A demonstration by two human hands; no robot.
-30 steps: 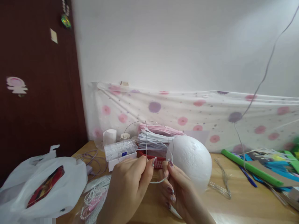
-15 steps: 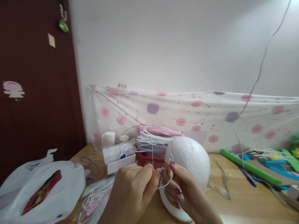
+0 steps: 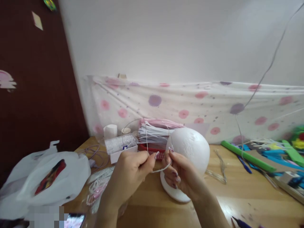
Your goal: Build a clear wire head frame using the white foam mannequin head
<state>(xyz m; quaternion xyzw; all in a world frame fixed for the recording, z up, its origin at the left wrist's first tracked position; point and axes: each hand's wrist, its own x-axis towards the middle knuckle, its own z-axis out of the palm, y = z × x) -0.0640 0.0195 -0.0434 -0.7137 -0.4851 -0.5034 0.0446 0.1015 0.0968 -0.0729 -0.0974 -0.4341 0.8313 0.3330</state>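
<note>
Both hands meet at the middle of the view on a thin silvery wire frame. My left hand (image 3: 131,169) is closed on the wire (image 3: 146,136), thumb against the curled fingers, and loops of it arch up above. My right hand (image 3: 181,171) pinches the frame's other side between thumb and fingertips. A white wrapped stretch of wire (image 3: 160,170) curves between the two hands; its ends are hidden in the fingers. Right behind my right hand a white foam head form (image 3: 193,147) stands on the table, partly covered.
A clear bead box (image 3: 121,144), pink and white pipe cleaners (image 3: 154,133) and a red basket (image 3: 158,154) stand at the back. Bagged beads (image 3: 97,190) and a white plastic bag (image 3: 78,171) lie left. Right are wire coils (image 3: 222,166) and a green tube (image 3: 249,156).
My view has tilted down, so a phone at the lower left and a dark tool at the lower right now show. Both hands keep their grip on the wire, slightly farther apart.
</note>
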